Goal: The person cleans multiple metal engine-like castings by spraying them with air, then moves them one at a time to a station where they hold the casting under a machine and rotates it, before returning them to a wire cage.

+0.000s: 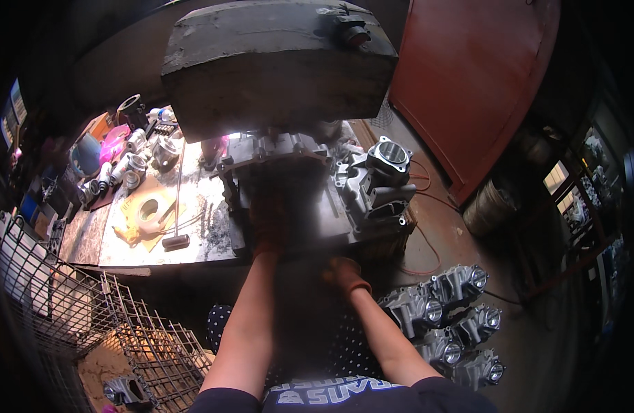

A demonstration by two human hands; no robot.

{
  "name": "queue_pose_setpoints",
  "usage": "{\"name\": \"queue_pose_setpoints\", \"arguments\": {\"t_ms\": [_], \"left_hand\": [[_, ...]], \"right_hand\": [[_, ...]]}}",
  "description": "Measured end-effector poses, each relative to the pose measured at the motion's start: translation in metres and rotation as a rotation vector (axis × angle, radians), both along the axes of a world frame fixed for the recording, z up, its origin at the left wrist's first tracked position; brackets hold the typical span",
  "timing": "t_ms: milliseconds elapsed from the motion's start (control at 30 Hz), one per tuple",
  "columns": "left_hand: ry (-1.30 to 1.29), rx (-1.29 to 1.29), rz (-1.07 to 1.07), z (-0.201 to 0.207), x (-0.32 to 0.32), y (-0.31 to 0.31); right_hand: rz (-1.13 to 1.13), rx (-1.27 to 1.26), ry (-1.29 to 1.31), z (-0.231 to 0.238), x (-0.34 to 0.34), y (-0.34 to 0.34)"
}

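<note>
My left hand (265, 224), in a dark reddish glove, reaches forward into deep shadow at the bench, below a large grey metal casting (276, 148). Its fingers are lost in the dark, so what it touches cannot be made out. Lower and to the right, my right hand (346, 274) wears an orange-brown glove and is curled closed near the bench's front edge. Whatever it may hold is hidden. Just beyond it on the right side of the bench stands a silver casting with a round flanged bore (388, 157).
A bulky dark metal box (276, 82) hangs over the work area. Left on the bench lie a long-handled mallet (176, 242), a metal ring (150, 210) and assorted cylinders. Several silver castings (451, 323) rest on the floor at right. A wire basket (134, 323) stands lower left.
</note>
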State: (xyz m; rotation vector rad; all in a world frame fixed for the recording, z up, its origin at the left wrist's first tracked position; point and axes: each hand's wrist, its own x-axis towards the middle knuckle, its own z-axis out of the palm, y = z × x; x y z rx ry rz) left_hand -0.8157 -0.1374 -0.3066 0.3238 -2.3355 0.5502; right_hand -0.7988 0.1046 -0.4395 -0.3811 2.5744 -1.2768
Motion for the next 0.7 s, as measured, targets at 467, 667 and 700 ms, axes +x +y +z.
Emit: {"name": "queue_pose_setpoints", "arguments": {"t_ms": [467, 667, 700], "left_hand": [[-0.017, 0.357, -0.254, 0.024, 0.016, 0.003], [-0.075, 0.380, -0.233, 0.030, 0.012, 0.011], [-0.066, 0.355, -0.228, 0.028, 0.016, 0.007]], "right_hand": [[0.241, 0.472, -0.037, 0.121, 0.026, -0.012], [0.137, 0.337, -0.074, 0.081, 0.016, -0.004], [0.164, 0.384, -0.053, 0.092, 0.020, -0.009]]}}
